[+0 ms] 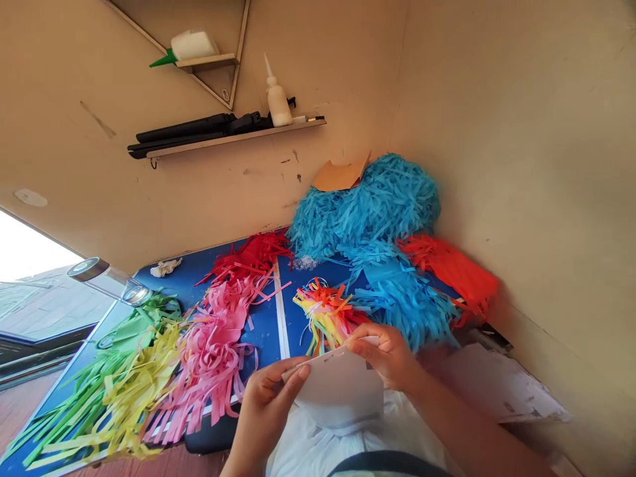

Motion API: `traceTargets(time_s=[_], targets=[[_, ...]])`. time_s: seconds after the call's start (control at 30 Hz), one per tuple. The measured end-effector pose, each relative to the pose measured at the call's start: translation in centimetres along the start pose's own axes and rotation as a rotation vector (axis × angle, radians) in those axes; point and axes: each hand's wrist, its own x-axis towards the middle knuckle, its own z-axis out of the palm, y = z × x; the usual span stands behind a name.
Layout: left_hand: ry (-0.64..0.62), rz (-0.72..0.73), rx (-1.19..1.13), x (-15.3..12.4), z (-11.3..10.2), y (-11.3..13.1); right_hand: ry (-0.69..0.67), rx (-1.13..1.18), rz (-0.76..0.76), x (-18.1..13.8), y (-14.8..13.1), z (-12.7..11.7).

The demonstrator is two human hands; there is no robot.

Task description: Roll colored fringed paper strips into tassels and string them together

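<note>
A white sheet of paper [342, 391] is held in front of my body by its top edge, which looks thick or folded and has small dark marks. My left hand [271, 397] pinches the left end between thumb and fingers. At the right end, my right hand [385, 354] grips the edge the same way. Just beyond the sheet lies a multicoloured bundle of fringed paper strips [330, 308], partly hidden by my right hand. The lower part of the sheet is hard to tell from the white clothing behind it.
Green [129, 331], yellow [144, 377], pink [218, 344] and red fringed strips [253, 258] cover the blue table's [265, 318] left. Blue fringe [368, 205] and an orange-red bundle [454, 271] lie right. A glass jar [109, 281] stands left; a glue bottle [278, 103] is on a shelf.
</note>
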Motion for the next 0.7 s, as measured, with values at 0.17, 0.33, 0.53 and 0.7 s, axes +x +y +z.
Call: traceTargets(time_s=[0.17, 0.33, 0.53, 0.7], targets=[[0.014, 0.092, 0.08, -0.1, 0.4, 0.9, -0.005, 0.018, 0.014, 0.1, -0.3, -0.1], [0.129, 0.161, 0.095, -0.4, 0.6, 0.4, -0.01, 0.191, 0.114, -0.2, 1.7, -0.3], [-0.104, 0.127, 0.221, 0.1, -2.2, 0.9, -0.007, 0.103, 0.086, -0.6, 2.0, -0.3], [-0.315, 0.335, 0.539, 0.6, -4.4, 3.6, -0.053, -0.121, -0.069, -0.9, -0.6, 0.6]])
